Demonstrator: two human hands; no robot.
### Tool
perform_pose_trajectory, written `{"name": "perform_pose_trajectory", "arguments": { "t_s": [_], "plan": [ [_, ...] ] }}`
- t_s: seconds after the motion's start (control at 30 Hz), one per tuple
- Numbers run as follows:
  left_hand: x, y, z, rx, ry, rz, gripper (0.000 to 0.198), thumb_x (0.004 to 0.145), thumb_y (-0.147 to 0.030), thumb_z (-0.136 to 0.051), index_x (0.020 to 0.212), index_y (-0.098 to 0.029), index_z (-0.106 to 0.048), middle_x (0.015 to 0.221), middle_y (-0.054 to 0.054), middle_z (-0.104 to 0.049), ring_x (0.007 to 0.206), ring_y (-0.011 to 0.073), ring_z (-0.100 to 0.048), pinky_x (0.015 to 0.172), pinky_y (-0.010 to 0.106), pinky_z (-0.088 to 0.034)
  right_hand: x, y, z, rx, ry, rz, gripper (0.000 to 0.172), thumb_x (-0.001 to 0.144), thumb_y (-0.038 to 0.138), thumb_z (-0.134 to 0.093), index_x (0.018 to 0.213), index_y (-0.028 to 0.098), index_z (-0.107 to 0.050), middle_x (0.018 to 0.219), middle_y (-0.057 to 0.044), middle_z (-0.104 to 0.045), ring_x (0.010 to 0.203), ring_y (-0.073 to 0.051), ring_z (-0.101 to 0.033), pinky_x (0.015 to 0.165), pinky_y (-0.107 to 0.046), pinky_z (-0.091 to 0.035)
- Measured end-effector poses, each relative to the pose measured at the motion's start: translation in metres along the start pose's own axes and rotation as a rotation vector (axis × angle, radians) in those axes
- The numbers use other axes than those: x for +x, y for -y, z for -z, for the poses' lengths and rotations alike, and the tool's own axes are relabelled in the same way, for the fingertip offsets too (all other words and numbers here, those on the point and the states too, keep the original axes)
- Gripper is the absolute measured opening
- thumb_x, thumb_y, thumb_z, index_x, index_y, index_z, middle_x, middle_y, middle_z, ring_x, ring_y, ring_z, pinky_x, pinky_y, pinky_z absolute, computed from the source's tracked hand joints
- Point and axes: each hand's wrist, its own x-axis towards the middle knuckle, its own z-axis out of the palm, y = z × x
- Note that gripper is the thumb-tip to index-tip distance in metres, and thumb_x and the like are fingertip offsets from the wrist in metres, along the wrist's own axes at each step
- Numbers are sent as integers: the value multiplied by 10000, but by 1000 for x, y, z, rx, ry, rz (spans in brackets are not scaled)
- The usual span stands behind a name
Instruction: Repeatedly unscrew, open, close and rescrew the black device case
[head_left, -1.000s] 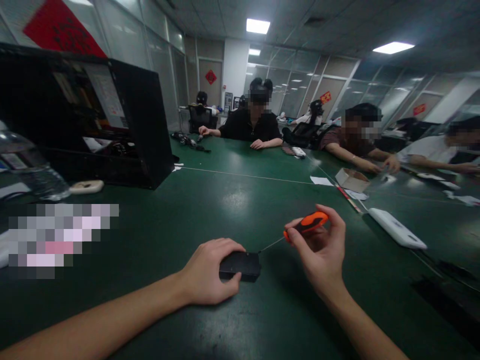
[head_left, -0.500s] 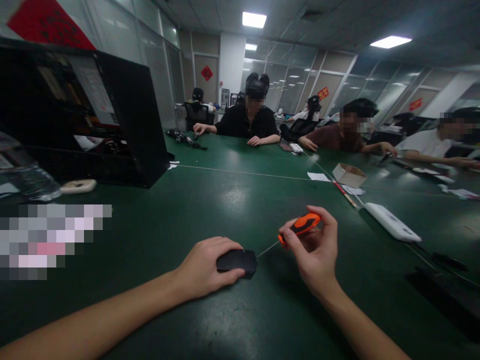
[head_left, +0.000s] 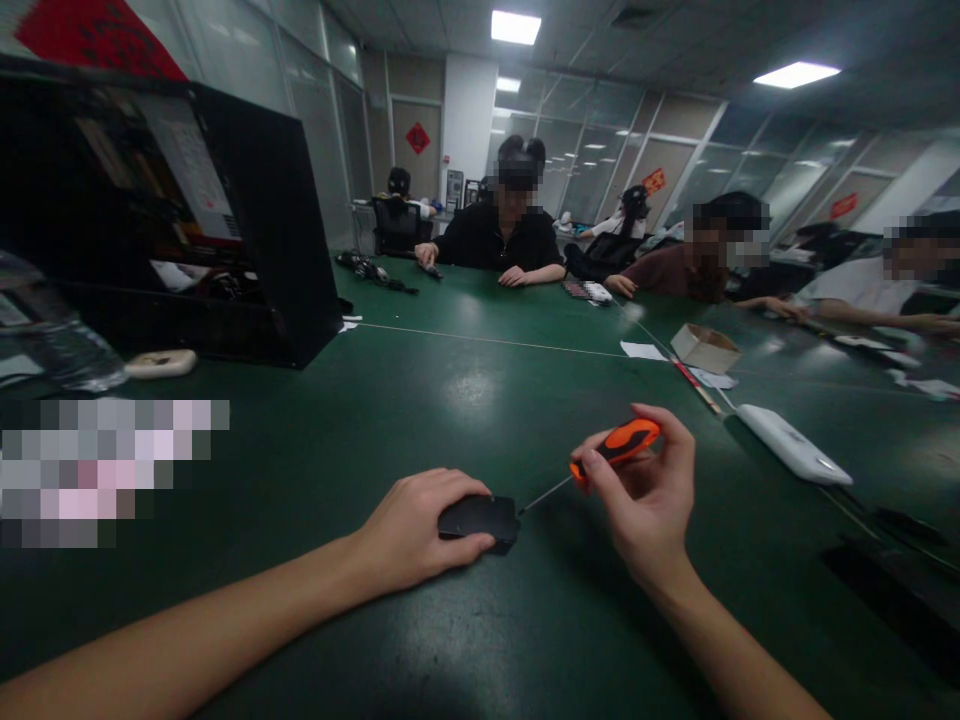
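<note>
A small flat black box (head_left: pixel 480 518) lies on the green table (head_left: pixel 465 400) in front of me. My left hand (head_left: pixel 416 530) is curled over its left end and holds it down. My right hand (head_left: pixel 641 495) pinches the orange and black handle of a small screwdriver (head_left: pixel 615 445). The thin metal shaft slants down to the left and its tip meets the right end of the black box.
A big open black case (head_left: pixel 187 215) stands at the left with a water bottle (head_left: pixel 52 340) beside it. A white flat device (head_left: pixel 795 445) and a small cardboard box (head_left: pixel 705 348) lie at the right. Several people sit along the far and right sides of the table.
The view has shifted slightly. My hands, the black box and the screwdriver keep almost the same pose; the screwdriver handle has turned a little in my fingers.
</note>
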Motion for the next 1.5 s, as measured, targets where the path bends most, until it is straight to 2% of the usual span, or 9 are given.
{"name": "perform_pose_trajectory", "arguments": {
  "t_s": [0.23,0.37,0.5,0.63,0.8,0.93,1.13,1.37,1.5],
  "plan": [
    [-1,1,-1,-2,1,6,330,868,-356,-736,1157,-209,-675,1129,59,-744,1025,266,-686,914,416,-515,-3,0,-5,14,42,-24,466,907,176,-638,1280,309,-393,827,33,-666,647,-130,-645,523,-230,-538],
    [-1,2,-2,11,-4,-3,323,868,-359,-734,1151,-213,-674,1117,54,-742,1014,262,-683,909,409,-511,7,-2,9,-4,147,-46,433,906,195,-659,1221,309,-384,836,42,-666,622,-123,-647,532,-237,-565],
    [0,2,-2,13,-6,-12,312,885,-375,-712,1146,-208,-673,1099,60,-737,996,254,-681,890,390,-511,22,5,40,-328,394,105,364,848,316,-778,1091,262,-512,924,-18,-704,778,-175,-720,699,-321,-622],
    [0,2,-2,12,-9,-15,302,894,-382,-701,1142,-212,-677,1089,60,-735,985,249,-678,882,381,-512,30,16,57,-540,443,211,375,811,524,-785,951,225,-608,813,-34,-703,665,-178,-692,572,-292,-571],
    [-1,1,-2,27,-12,-3,295,892,-378,-698,1131,-206,-681,1092,66,-735,983,259,-680,876,396,-515,35,8,56,-671,430,-49,462,819,642,-706,710,213,-573,568,15,-589,474,-126,-509,442,-258,-382],
    [-1,0,-2,37,-8,-11,291,894,-373,-691,1127,-200,-682,1092,69,-741,985,264,-682,882,404,-514,35,-14,52,-769,593,-210,541,920,617,-565,582,196,-575,521,18,-494,501,-117,-429,499,-273,-314],
    [-2,0,-2,32,-14,-6,309,888,-360,-681,1150,-197,-678,1096,71,-745,977,259,-679,888,401,-515,24,-32,36,-704,934,-172,508,1020,509,-436,679,185,-628,614,-4,-553,551,-125,-474,559,-277,-329],
    [-3,2,-2,17,-38,-23,332,899,-370,-664,1180,-193,-654,1102,85,-738,979,261,-670,871,400,-521,20,-33,30,-667,1041,-97,382,1014,433,-519,787,178,-689,718,-25,-657,649,-144,-572,626,-269,-383],
    [-3,3,-2,3,-44,-44,327,907,-361,-666,1184,-189,-644,1114,89,-725,998,257,-658,884,400,-519,23,-29,38,-692,960,-15,408,985,525,-553,808,179,-675,761,-38,-666,673,-156,-603,621,-266,-391]
  ]
}}
